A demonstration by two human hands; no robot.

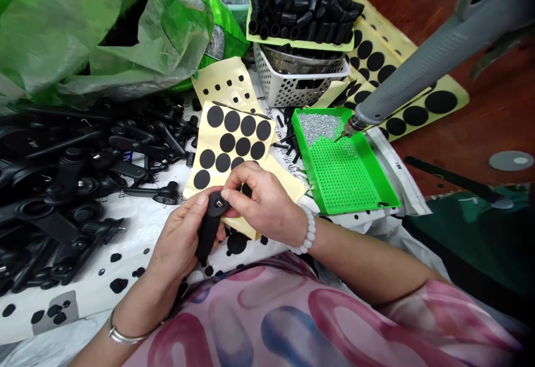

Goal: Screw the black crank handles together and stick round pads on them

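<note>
My left hand (180, 234) is wrapped round a black plastic handle part (210, 226), held upright just above my lap. My right hand (259, 202) is closed in a pinch at the top end of that part, fingertips pressed on its upper face. What the fingertips pinch is too small to make out. Right behind my hands lies a yellow backing sheet with black round stickers (231, 140); several circles are on it.
A heap of black plastic parts (62, 183) fills the left. A green tray of small screws (345, 161) sits right of the sheet, a grey electric screwdriver (422, 60) hanging over it. Behind are a white basket (298, 86), black tubes (303, 2) and green bags (104, 27).
</note>
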